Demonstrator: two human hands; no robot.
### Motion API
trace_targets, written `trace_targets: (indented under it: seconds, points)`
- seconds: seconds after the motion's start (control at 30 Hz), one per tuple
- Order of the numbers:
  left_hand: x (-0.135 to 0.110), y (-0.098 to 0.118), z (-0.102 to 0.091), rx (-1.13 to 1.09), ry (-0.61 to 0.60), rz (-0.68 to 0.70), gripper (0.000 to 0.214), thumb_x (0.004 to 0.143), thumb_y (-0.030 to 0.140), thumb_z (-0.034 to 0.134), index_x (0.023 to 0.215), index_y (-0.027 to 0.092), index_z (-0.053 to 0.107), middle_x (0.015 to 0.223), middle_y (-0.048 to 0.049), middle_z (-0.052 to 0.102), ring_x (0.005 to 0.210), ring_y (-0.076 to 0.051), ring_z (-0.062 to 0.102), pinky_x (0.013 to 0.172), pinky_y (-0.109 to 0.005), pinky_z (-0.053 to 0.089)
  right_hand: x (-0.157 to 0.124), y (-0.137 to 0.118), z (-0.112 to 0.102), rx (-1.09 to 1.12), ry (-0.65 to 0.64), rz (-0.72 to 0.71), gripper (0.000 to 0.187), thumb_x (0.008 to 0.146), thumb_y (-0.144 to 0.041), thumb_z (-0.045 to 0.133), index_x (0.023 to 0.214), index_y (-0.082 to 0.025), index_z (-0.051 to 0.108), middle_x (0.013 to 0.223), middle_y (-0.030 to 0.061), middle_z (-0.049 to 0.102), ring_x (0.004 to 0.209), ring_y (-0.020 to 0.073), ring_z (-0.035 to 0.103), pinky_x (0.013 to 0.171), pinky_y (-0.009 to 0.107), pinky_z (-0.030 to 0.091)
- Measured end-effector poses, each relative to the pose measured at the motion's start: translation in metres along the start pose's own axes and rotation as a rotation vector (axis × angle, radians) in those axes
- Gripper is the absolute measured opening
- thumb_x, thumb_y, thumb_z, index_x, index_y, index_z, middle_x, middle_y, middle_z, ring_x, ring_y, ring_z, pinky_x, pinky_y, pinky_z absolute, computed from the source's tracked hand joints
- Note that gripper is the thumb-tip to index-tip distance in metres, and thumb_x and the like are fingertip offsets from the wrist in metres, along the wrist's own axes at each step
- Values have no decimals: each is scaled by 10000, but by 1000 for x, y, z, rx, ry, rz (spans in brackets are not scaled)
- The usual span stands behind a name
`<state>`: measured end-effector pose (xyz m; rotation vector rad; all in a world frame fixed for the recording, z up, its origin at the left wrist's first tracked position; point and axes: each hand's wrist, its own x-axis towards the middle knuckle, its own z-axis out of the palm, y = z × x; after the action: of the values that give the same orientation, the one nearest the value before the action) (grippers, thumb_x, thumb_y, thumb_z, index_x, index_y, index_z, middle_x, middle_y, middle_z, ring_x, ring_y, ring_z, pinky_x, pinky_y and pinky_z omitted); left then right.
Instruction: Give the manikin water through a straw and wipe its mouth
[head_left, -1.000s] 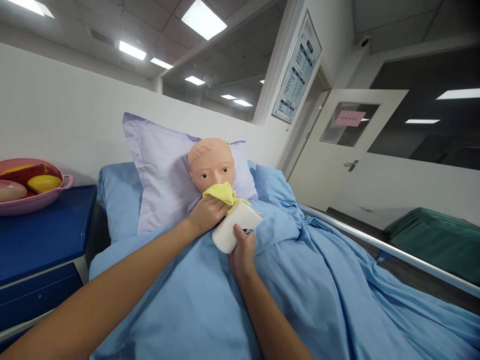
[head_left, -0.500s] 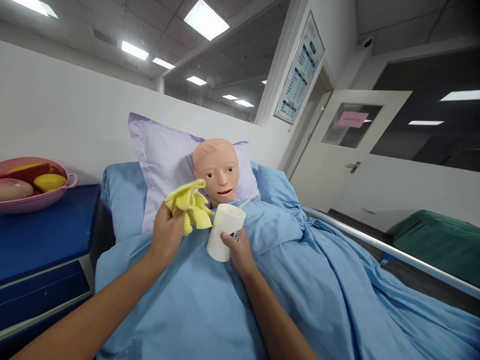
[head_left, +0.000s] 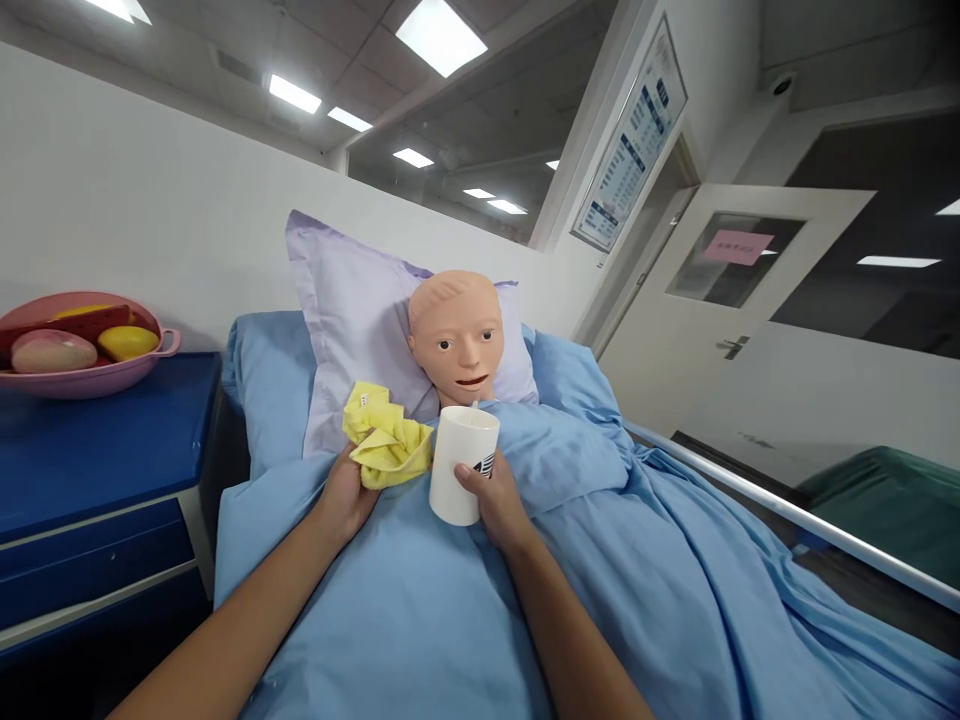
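Observation:
A crumpled yellow cloth (head_left: 390,445) rests in my left hand (head_left: 349,497), whose fingers are mostly hidden behind it. My right hand (head_left: 499,500) grips a white cup (head_left: 459,480) with dark print on its side, thumb across the front. A thin pale stick or straw shows at the cup's rim. Just beyond both hands lies a manikin head (head_left: 457,335), mouth slightly parted, on a lilac pillow (head_left: 352,330). A blue quilt (head_left: 420,600) covers the manikin below the neck. The cup stands just below the manikin's chin.
To the left, a blue bedside cabinet (head_left: 150,430) carries a pink basin (head_left: 112,378) with fruit-like items inside. A white bed rail (head_left: 750,495) runs along the right side. Beyond it are a green-covered surface (head_left: 885,510) and an open door (head_left: 675,320).
My left hand has lowered and turned, so the cloth now lies more spread over it. The cup is a little more upright. The whole view has shifted slightly.

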<state>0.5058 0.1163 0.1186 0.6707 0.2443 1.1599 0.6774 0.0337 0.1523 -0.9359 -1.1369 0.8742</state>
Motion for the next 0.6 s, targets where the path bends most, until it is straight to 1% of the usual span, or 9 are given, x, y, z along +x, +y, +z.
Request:
trace_targets:
  seconds: [0.13, 0.27, 0.37, 0.6]
  points:
    - [-4, -1, 1, -11, -18, 22, 306, 868, 294, 621, 1145, 163, 631, 1125, -90, 705, 1003, -233, 679, 932, -399, 546, 0, -2, 1, 26, -37, 30, 541, 691, -408, 809, 1159, -210, 624, 990, 47, 722, 852, 212, 669, 766, 336, 540]
    - [-7, -1, 3, -17, -4, 38, 287, 877, 281, 617, 1141, 168, 634, 1107, -84, 715, 1004, -228, 682, 932, -394, 547, 1, -1, 0, 18, -5, 28, 536, 698, -429, 800, 1155, -215, 619, 978, 42, 721, 849, 214, 670, 765, 342, 540]
    - [-9, -1, 5, 0, 11, 50, 322, 861, 259, 631, 1171, 169, 634, 1089, -82, 723, 979, -230, 692, 918, -387, 556, 2, 1, -1, 17, 8, 35, 548, 693, -432, 801, 1159, -211, 618, 972, 46, 726, 849, 222, 675, 757, 347, 546]
    - [-11, 0, 6, 3, 29, 44, 331, 823, 219, 668, 1149, 163, 648, 1066, -73, 731, 942, -222, 703, 898, -364, 564, 3, 0, 2, 106, 17, 69, 546, 686, -436, 794, 1143, -190, 623, 963, 63, 732, 793, 227, 684, 705, 345, 560]
